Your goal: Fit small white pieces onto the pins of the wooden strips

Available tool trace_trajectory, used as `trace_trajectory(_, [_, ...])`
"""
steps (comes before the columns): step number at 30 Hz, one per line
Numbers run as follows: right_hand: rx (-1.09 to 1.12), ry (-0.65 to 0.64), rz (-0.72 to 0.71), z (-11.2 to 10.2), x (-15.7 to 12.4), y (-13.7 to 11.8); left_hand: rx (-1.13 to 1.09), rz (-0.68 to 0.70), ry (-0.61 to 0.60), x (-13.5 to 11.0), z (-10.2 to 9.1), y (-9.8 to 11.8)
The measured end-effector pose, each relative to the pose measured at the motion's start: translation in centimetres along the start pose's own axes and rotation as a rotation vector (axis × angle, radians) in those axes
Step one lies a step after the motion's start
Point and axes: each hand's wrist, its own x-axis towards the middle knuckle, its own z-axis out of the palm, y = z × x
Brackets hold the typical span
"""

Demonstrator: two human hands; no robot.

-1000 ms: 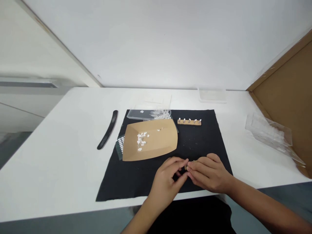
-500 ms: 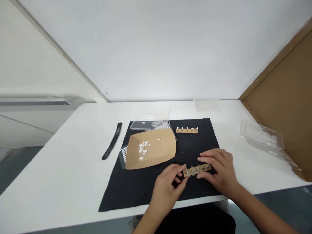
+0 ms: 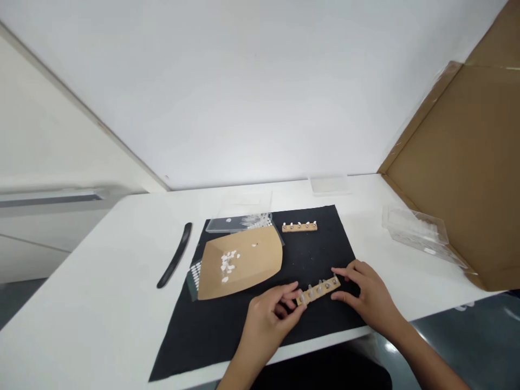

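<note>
A narrow tan strip (image 3: 318,290) carrying a row of small clear caps is held over the near part of the black mat (image 3: 211,330). My left hand (image 3: 268,317) pinches its left end. My right hand (image 3: 368,297) grips its right end with thumb and fingers. A second, similar strip (image 3: 299,226) with white caps lies at the far edge of the mat. A brown paper tray (image 3: 247,262) holding several small white pieces (image 3: 227,263) rests on the mat to the left of my hands.
A black curved tool (image 3: 175,261) lies on the white table (image 3: 101,303) left of the mat. Clear plastic trays sit behind the paper tray (image 3: 239,221) and at the right (image 3: 418,233). A large cardboard sheet (image 3: 467,184) leans at the right. A clear lid (image 3: 329,184) rests by the wall.
My hands were bunched together over the strip; they have spread to its two ends, and the strip now shows between them. The camera has tilted up and the view shifted.
</note>
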Motion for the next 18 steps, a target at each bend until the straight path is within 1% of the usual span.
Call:
trace_trajectory(4, [0.042, -0.012, 0.019, 0.3, 0.5, -0.2, -0.058, -0.037, 0.020, -0.3, -0.3, 0.1])
trace_trajectory(6, [0.067, -0.030, 0.025, 0.3, 0.5, -0.4, -0.085, -0.031, 0.017, -0.3, -0.5, 0.1])
trace_trajectory(9, [0.114, -0.029, 0.002, 0.3, 0.1, -0.3, -0.099, 0.031, -0.011, -0.3, -0.6, 0.2])
trace_trajectory(12, [0.112, 0.045, -0.036, -0.4, -0.9, 0.3, -0.106, 0.105, -0.042, -0.2, -0.6, 0.2])
trace_trajectory(14, [0.078, 0.108, -0.034, -1.8, -2.0, 1.3, -0.102, 0.125, -0.042, -0.2, -0.6, 0.1])
trace_trajectory(15, [0.058, 0.134, -0.022, -2.9, -2.7, 2.0, -0.097, 0.129, -0.037, -0.3, -0.6, 0.1])
trace_trajectory(18, [-0.036, 0.193, 0.016, -7.6, -5.7, 4.1, -0.075, 0.156, -0.040, -0.4, -0.6, 0.0])
